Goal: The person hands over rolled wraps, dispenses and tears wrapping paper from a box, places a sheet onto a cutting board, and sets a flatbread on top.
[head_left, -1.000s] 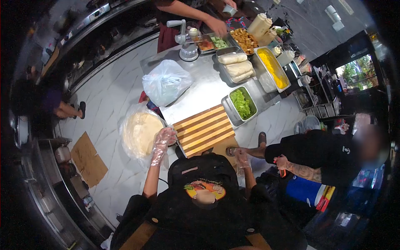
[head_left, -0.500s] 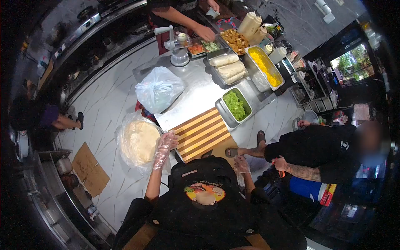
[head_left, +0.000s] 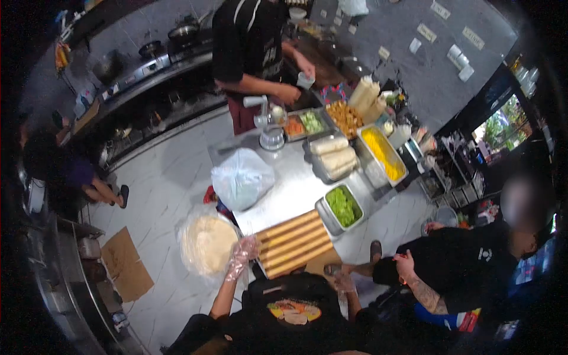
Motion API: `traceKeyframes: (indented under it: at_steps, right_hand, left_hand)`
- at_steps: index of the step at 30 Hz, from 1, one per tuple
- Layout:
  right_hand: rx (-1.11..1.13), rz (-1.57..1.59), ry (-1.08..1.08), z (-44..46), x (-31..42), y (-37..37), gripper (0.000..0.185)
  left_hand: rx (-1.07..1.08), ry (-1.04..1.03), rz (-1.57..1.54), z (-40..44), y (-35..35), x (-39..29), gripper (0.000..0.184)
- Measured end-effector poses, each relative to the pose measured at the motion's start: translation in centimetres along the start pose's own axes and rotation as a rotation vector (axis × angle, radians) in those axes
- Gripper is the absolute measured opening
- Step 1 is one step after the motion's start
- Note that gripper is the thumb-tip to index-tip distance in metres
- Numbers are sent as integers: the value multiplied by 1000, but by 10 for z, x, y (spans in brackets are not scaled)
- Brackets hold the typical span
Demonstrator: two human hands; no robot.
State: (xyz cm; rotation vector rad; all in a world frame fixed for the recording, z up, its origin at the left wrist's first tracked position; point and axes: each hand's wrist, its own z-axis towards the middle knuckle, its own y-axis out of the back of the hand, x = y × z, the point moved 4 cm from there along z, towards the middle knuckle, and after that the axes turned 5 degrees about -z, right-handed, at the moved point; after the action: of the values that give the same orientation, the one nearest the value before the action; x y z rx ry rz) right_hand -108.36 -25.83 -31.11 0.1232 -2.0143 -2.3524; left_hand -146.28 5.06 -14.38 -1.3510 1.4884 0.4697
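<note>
My left hand (head_left: 244,253), in a see-through plastic glove, rests at the left edge of the striped wooden cutting board (head_left: 296,244). Its fingers point toward the board and look stretched out, with nothing visible in them. Beside this hand, a stack of round flatbreads (head_left: 207,244) lies in a plastic bag. My right hand (head_left: 344,283), also gloved, hangs close to my apron near the board's lower right corner. Its fingers are blurred, so I cannot make out whether they hold anything. A metal pan of lettuce (head_left: 344,207) stands just beyond the board.
Behind the board are a tied plastic bag (head_left: 242,179), a hand-crank press (head_left: 272,133), a pan of rolled wraps (head_left: 334,157), shredded yellow filling (head_left: 383,155) and chopped vegetables (head_left: 309,123). Co-workers stand across the table (head_left: 284,177) and at the right; another person is far left.
My view has tilted up, so the table sits lower in the frame. The co-worker across the table has drawn a hand back from the vegetable tray toward a small cup. My hands stay by the board.
</note>
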Motion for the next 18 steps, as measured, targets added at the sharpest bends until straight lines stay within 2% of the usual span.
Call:
traceKeyframes:
  at_steps: [2,3,4,5,7,10,14,16,18]
  right_hand:
    - [185,663,-368,-18,-24,-55,21]
    - [231,783,-446,-23,-30,-74,22]
    - [266,835,-483,-26,-35,-86,23]
    - [299,874,-502,-28,-39,-98,24]
    - [361,934,-512,-31,-43,-121,26]
    - [505,1039,-494,-28,-43,-139,29]
    - [285,1026,-570,-35,-43,-134,24]
    - [241,946,-653,-40,-39,-118,24]
    - [259,794,-777,-28,-29,-82,23]
  left_hand:
    - [2,-3,-137,1,-6,-4,34]
    - [11,16,-203,4,-9,-9,28]
    - [-1,119,-285,10,-7,-9,28]
    - [-13,225,-366,15,-4,-8,28]
    - [37,-4,-271,13,-6,-11,33]
    - [13,-13,-190,17,-4,-9,37]
    - [26,21,-158,24,6,9,39]
    - [77,54,-245,30,14,21,40]
    - [32,10,-186,17,8,9,40]
